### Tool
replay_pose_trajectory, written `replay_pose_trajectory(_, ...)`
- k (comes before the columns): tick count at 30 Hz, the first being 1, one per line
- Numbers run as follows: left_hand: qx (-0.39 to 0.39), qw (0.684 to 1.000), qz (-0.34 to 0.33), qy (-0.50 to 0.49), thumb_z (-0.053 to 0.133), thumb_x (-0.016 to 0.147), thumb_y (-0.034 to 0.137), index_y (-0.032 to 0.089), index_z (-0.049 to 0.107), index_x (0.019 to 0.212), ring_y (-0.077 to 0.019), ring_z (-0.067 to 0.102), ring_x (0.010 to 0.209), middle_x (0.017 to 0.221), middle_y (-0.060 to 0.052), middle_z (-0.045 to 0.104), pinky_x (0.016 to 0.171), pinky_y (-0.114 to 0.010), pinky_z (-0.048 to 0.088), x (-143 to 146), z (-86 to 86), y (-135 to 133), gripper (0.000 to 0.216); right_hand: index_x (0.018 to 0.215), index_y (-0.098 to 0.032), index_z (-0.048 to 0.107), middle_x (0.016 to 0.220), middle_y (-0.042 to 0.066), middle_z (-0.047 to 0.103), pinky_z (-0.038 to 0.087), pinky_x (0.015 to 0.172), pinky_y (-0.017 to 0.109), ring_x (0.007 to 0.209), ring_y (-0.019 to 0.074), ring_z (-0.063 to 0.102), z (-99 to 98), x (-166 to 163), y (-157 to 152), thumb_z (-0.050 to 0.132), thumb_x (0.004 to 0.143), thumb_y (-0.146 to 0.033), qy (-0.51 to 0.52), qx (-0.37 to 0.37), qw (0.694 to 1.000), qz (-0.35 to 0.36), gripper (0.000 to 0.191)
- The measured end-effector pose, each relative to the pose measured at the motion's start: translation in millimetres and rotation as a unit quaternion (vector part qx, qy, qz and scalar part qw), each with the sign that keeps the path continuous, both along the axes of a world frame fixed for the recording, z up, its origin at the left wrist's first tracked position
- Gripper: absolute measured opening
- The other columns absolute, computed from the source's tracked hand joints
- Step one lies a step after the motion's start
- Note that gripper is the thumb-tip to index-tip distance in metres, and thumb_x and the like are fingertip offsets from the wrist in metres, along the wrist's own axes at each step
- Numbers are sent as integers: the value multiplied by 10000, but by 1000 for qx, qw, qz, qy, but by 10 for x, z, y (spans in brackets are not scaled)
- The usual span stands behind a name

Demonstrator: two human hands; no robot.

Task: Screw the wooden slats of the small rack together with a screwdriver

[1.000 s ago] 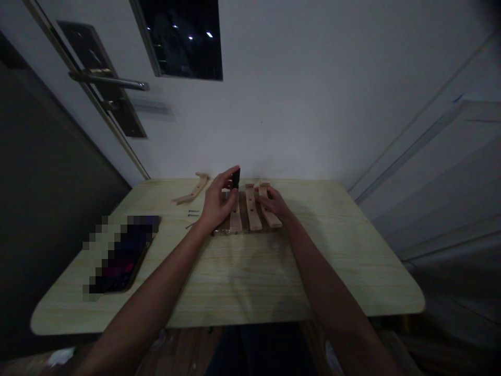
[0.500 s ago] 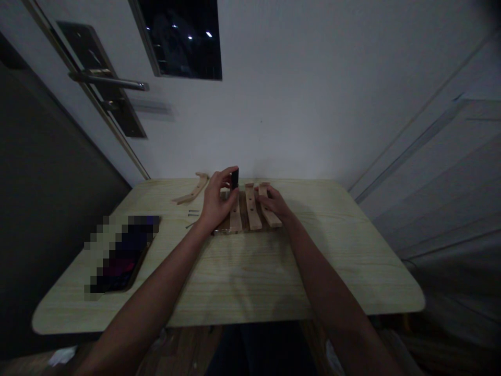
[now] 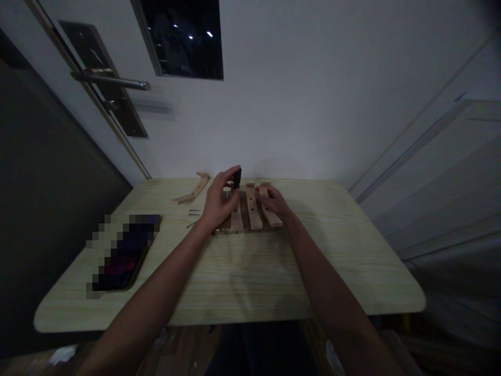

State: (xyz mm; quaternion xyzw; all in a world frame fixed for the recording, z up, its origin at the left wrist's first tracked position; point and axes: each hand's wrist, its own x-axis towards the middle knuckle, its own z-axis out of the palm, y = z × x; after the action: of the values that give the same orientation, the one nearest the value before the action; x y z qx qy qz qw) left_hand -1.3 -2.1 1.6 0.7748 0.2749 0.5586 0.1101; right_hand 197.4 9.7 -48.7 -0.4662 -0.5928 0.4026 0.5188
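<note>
Between the thumb and fingers of my left hand [image 3: 221,202] stands a small black block-like object [image 3: 237,178]; its exact kind does not show. It is upright, over the far part of a curved wooden piece [image 3: 236,222] with holes. A second wooden piece [image 3: 254,215] lies beside it in the middle. My right hand [image 3: 277,202] is closed around the side of a third wooden piece [image 3: 270,213], which is slightly angled. All three rest across a brown, shiny, film-covered base [image 3: 245,211]. My fingers hide parts of the left and right pieces.
Another curved wooden piece [image 3: 192,194] lies at the back left of the table [image 3: 242,284]. Several screws [image 3: 193,211] are left of my left hand. A partly pixelated phone [image 3: 127,261] is at the front left. A white door with a handle [image 3: 113,81] rises behind the table.
The black object's top has tilted slightly to the right in my left hand. My right hand keeps its hold, and the wooden pieces stay in place; the view has shifted slightly.
</note>
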Motion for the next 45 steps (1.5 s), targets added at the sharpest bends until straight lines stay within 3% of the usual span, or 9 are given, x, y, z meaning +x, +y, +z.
replay_pose_trajectory(6, 18, 998, 61, -8, 663, 806, 224, 262, 497, 1275, -138, 551, 840, 1003, -32, 559, 720, -279, 534, 4, -2, 33, 499, 926, -194, 608, 898, 66, 672, 517, 678, 325, 799, 200, 621, 0, 7, 9, 666, 664, -509, -11, 9, 1000, 0, 414)
replay_pose_trajectory(16, -11, 1000, 23, 12, 541, 852, 182, 271, 377, 1406, -157, 607, 883, 1142, -62, 612, 827, -343, 530, 3, -24, 5, 585, 929, -174, 609, 898, 76, 664, 524, 678, 329, 792, 196, 621, 4, 5, 11, 659, 668, -465, -8, -2, 1000, -1, 395)
replay_pose_trajectory(23, 9, 1000, 18, 19, 557, 863, 233, 261, 426, 1361, -173, 585, 972, 1181, -69, 587, 819, -326, 531, 0, 10, -12, 515, 919, -178, 606, 892, 71, 664, 518, 661, 318, 796, 197, 622, 32, -3, -7, 676, 653, -487, -2, -14, 1000, 2, 414)
replay_pose_trajectory(28, 39, 996, 78, 17, 664, 806, 257, 257, 513, 1276, -177, 542, 936, 1045, -51, 540, 762, -312, 526, -8, 40, -7, 494, 934, -200, 599, 913, 67, 660, 505, 668, 325, 803, 200, 613, 18, -3, -7, 662, 672, -537, -13, -13, 1000, 7, 432)
replay_pose_trajectory(32, 26, 997, 73, 11, 639, 823, 216, 269, 480, 1303, -145, 534, 805, 949, -24, 548, 748, -310, 519, -4, 28, -3, 509, 905, -207, 595, 902, 64, 660, 495, 681, 320, 800, 191, 600, 9, -6, -8, 650, 674, -561, -12, 9, 1000, 7, 426)
replay_pose_trajectory(40, 7, 999, 47, 17, 574, 862, 267, 254, 397, 1380, -151, 565, 845, 1116, -58, 582, 778, -318, 520, -3, -3, -11, 548, 885, -199, 597, 886, 60, 659, 499, 740, 349, 805, 197, 604, 44, -5, -14, 679, 641, -505, 8, 7, 1000, 8, 400)
replay_pose_trajectory(45, 12, 999, 42, 23, 553, 846, 204, 246, 414, 1376, -169, 572, 914, 1158, -74, 588, 802, -329, 526, -6, -2, -12, 550, 897, -195, 597, 867, 60, 656, 509, 721, 355, 799, 203, 609, 48, -13, -23, 669, 648, -514, 6, 5, 1000, 8, 412)
